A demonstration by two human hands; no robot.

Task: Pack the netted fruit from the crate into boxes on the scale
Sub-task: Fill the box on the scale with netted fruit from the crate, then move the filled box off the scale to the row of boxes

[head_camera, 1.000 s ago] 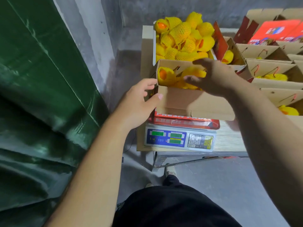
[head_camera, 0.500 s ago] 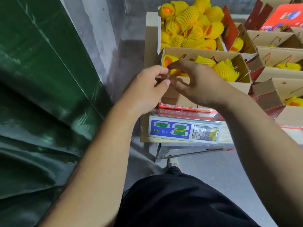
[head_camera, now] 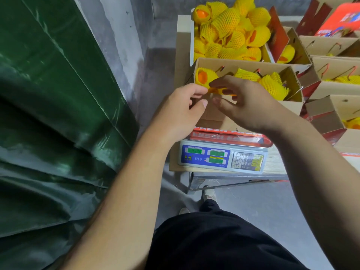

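Note:
A crate (head_camera: 191, 45) at the back is heaped with yellow netted fruit (head_camera: 229, 30). In front of it an open cardboard box (head_camera: 218, 115) stands on the scale (head_camera: 222, 158), holding netted fruit at its left end (head_camera: 204, 76) and right end (head_camera: 272, 86). My left hand (head_camera: 181, 112) grips the box's near rim by the left corner, fingers curled over the edge and thumb on the outside. My right hand (head_camera: 247, 104) meets it at the same rim, fingers inside over a fruit and thumb outside. The rim between the hands is mostly hidden.
Several more open cardboard boxes (head_camera: 331, 45) stand to the right, some with fruit, and a red printed box (head_camera: 342, 20) sits at the back right. A green tarpaulin (head_camera: 58, 114) hangs on the left. The scale sits on a low board over a metal frame (head_camera: 233, 182).
My right hand came back from over the fruit in the box to its near rim and joined my left hand there. The view has shifted closer and slightly down.

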